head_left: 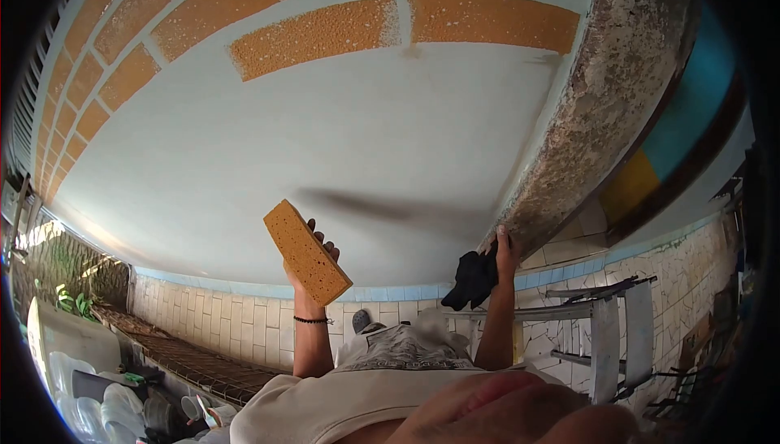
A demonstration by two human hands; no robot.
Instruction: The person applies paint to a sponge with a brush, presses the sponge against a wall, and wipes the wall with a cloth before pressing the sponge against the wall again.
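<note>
An orange-brown sponge block (305, 253) with small pores is gripped in my left hand (294, 277). The sponge hides most of that hand; dark fingertips curl out past its right edge, and a beaded bracelet circles the wrist. Beyond it rises a pale wall (268, 143) with orange brick shapes (317, 35) across its upper part. My right hand (505, 255) is closed on a crumpled black cloth (473, 280). Its raised thumb is right at the lower end of a rough, stained stone-like edge (581, 127) bordering the wall.
At right stands a metal ladder (605, 346). Cream tiles (236, 314) and a light-blue strip (390, 293) run below the wall. Clear plastic containers (89, 411) and a rusty grate (187, 361) lie at lower left. Teal and yellow panels (691, 103) show at the far right.
</note>
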